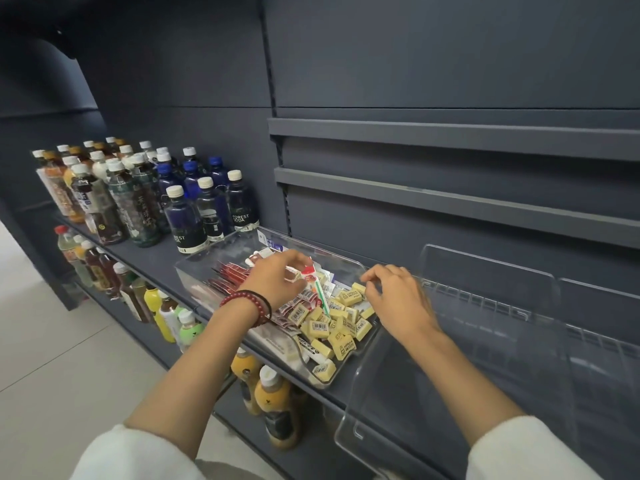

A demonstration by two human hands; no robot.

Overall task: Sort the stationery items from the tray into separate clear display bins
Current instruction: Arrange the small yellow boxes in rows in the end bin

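A clear plastic tray (pixel 322 382) sits on a dark grey metal shelf (pixel 162 261) and holds the mixed stationery. Small yellow rectangular erasers with barcode labels (pixel 346 329) are heaped in the tray's right and front part. Flat red packets (pixel 231 276) lie in its left part, with small white wrapped pieces towards its back.

The person's left hand (pixel 277 277), with a red bead bracelet (pixel 246 303) on the wrist, reaches over the middle of the tray. Its fingers are curled, and thumb and fingertips pinch the red-and-white top end of a slim green-and-white stick (pixel 321 299). The stick slants down from there onto the erasers.

The right hand (pixel 394 294) hangs over the tray's right edge with its fingers bent. The fingertips (pixel 367 281) point down at the yellow erasers there; whether they have hold of one cannot be told. White sleeves cover both forearms near the elbows.

Just right of the tray stands a clear acrylic display bin (pixel 485 271) with upright divider walls, and more of them stand beyond it. Left of the tray are dark blue soda bottles with cream caps (pixel 242 206), and brown and green tea bottles (pixel 114 199) further left. Yellow and orange drink bottles (pixel 273 400) fill the shelf below the tray.
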